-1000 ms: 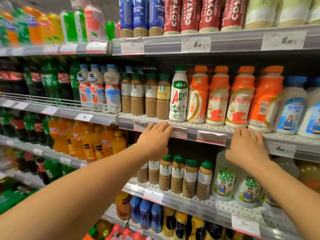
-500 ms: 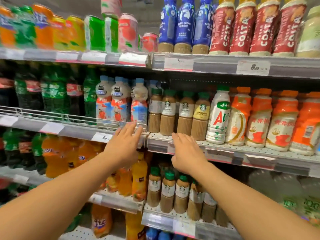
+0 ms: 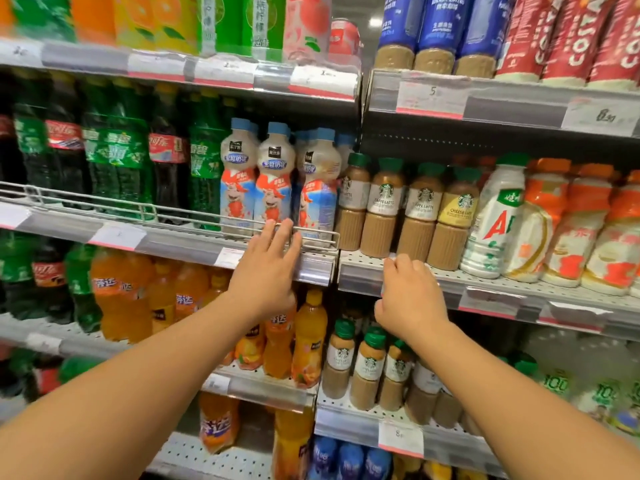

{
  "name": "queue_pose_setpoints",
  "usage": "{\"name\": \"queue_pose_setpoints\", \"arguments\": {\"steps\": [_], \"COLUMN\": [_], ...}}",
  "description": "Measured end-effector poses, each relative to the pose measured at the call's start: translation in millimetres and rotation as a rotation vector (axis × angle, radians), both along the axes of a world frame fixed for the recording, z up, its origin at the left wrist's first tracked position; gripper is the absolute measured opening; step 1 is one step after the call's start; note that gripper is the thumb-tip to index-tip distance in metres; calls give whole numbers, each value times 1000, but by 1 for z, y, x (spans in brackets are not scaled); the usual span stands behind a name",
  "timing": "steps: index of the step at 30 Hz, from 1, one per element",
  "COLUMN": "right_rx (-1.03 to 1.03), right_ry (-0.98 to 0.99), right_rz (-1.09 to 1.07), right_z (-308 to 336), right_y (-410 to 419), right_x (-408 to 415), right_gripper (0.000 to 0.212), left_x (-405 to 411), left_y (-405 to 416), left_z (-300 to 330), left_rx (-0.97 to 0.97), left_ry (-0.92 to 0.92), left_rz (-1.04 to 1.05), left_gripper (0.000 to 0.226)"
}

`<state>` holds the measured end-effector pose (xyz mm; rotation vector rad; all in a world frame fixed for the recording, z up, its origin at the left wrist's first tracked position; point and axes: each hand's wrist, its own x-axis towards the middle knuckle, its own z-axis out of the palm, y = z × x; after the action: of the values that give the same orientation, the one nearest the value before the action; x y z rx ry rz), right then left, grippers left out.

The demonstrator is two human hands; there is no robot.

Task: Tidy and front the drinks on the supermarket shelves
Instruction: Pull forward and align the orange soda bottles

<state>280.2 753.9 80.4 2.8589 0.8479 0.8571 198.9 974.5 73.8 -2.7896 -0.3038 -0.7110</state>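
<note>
My left hand [image 3: 265, 271] is raised with straight fingers at the wire front rail [image 3: 173, 216] of the middle left shelf, just below three white milk-drink bottles with blue caps [image 3: 272, 181]. It holds nothing. My right hand [image 3: 410, 299] hovers with loosely curled fingers at the front edge of the perforated shelf [image 3: 485, 282]. Above that hand stand several brown Starbucks coffee bottles with green caps [image 3: 382, 209]. Right of them are a white AD bottle [image 3: 493, 220] and orange-capped milk bottles [image 3: 568, 230].
Green and dark soda bottles [image 3: 114, 161] fill the left of the middle shelf. Orange soda bottles [image 3: 121, 292] stand one shelf lower, with more Starbucks bottles [image 3: 367, 365] to their right. The top shelf carries blue coffee bottles [image 3: 433, 29], red Costa bottles [image 3: 581, 36] and juice cartons.
Both hands have moved left along the shelf, from the orange-capped and AD bottles to the milk drinks and Starbucks bottles. The view has followed them left and closer.
</note>
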Motion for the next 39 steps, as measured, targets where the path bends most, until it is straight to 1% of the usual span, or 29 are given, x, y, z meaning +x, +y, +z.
{"name": "queue_pose_setpoints", "arguments": {"steps": [3,6,9,11,16,18,20,22,25,26,28,31,33,34,36,39], "right_rx": [-4,4,10,8,-2,9,10,13,81,130,193,103,118,139,162,187], "right_ry": [-25,-58,-70,-63,-33,-26,-14,17,76,83,86,67,42,19,-20,-32], "right_rz": [5,26,39,34,-8,-15,-43,-103,-190,-171,-44,102,116,112,99,100], "right_z": [-3,-9,-13,-14,-11,-11,-12,-10,-5,-3,-2,-11,-20,-26,-35,-43], "right_y": [-2,-4,-7,-8,-5,-3,0,7,27,40,76,132,155,160,165,167], "right_x": [2,7,9,6,-4,-6,-8,-11,-26,-35,-53,-74,-81,-83,-84,-81], "right_gripper": [48,53,58,59,62,60,62,71,75,75,80,84,80,79,81,84], "left_x": [-6,-19,-45,-59,-74,-78,-80,-82,-82,-81,-78,-82,-92,-98,-110,-120], "left_y": [0,8,22,31,62,80,97,112,134,141,159,198,231,249,284,323], "left_z": [3,-4,-19,-25,-21,-22,-26,-32,-42,-43,-39,-24,-15,-13,-13,-20], "left_rx": [19,45,-37,-35,-71,-82,-88,-75,-4,33,69,77,86,58,3,-3], "left_ry": [37,116,197,206,156,156,148,112,26,8,-7,5,0,-9,-14,-40], "left_rz": [21,48,112,139,191,199,161,81,-62,-112,-224,-386,-408,-388,-332,-306], "left_gripper": [101,101,106,107,96,94,94,96,98,98,93,88,88,88,87,86]}}
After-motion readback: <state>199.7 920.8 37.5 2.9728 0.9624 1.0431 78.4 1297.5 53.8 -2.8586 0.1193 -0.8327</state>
